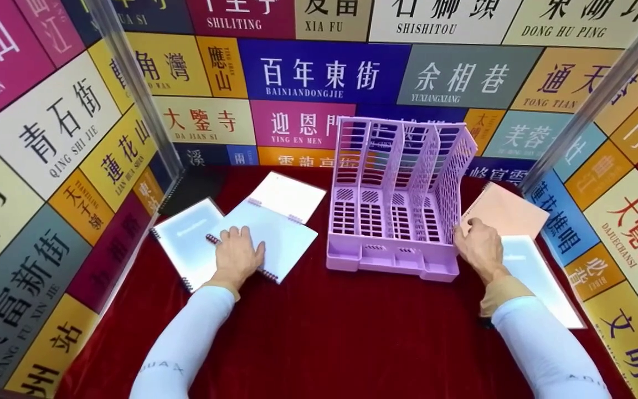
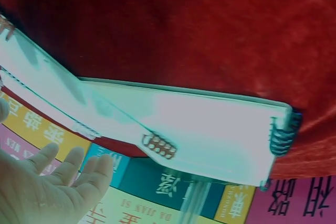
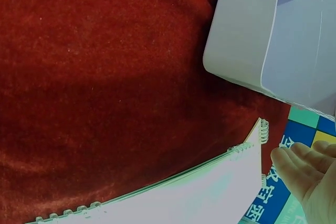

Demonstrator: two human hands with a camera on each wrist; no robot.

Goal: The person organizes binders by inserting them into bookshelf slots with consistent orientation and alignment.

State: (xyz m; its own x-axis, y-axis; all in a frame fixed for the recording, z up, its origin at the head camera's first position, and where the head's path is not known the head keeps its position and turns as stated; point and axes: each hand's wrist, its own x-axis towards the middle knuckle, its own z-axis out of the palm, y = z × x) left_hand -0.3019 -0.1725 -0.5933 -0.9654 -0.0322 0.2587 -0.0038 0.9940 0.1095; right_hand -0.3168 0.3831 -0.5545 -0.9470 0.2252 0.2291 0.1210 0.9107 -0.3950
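My left hand (image 1: 236,255) lies over a light blue spiral notebook (image 1: 280,238), fingers loosely extended. In the left wrist view the fingers of that hand (image 2: 58,187) are spread, above the notebooks' edges. Under the blue notebook's left side is a pale spiral notebook (image 1: 186,233), and a white one (image 1: 291,194) lies behind it. A purple file rack (image 1: 391,255) with several upright slots stands in the middle. At the rack's right side wall is my right hand (image 1: 482,249), its fingers (image 3: 299,169) mostly straight in the right wrist view.
Right of the rack lie a peach spiral notebook (image 1: 510,210) and a white spiral notebook (image 1: 540,282). A black notebook (image 1: 194,188) sits at the back left. Red cloth (image 1: 352,332) covers the table, and printed panels (image 1: 319,72) wall it on three sides.
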